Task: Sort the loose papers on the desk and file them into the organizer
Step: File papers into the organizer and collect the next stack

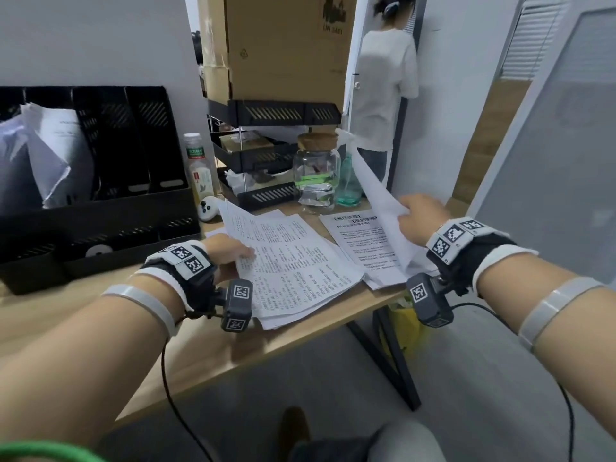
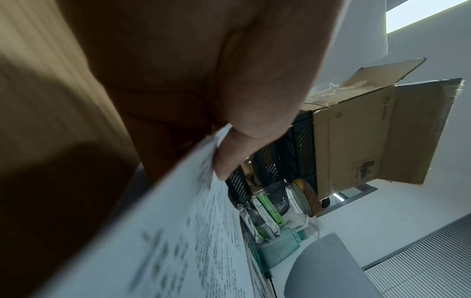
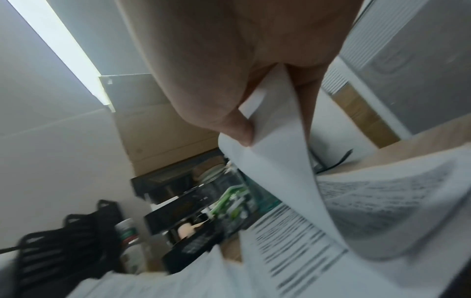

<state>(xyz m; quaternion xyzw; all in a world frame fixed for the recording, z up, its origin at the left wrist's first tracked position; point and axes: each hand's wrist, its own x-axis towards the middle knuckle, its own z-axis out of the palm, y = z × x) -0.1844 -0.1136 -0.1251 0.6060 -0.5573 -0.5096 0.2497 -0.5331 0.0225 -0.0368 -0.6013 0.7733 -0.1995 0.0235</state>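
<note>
A stack of printed papers lies on the wooden desk. My left hand pinches its left edge, thumb on top, as the left wrist view shows on the sheet. My right hand pinches a white sheet and holds it lifted and curled above a second pile at the desk's right end. In the right wrist view the thumb and fingers clamp that sheet. The black file organizer stands at the left with crumpled papers in its left slots.
Behind the papers stand a glass jar with a cork lid, a teal bottle, a drink bottle and a black tiered tray bearing a cardboard box. A person in a white shirt stands beyond the desk.
</note>
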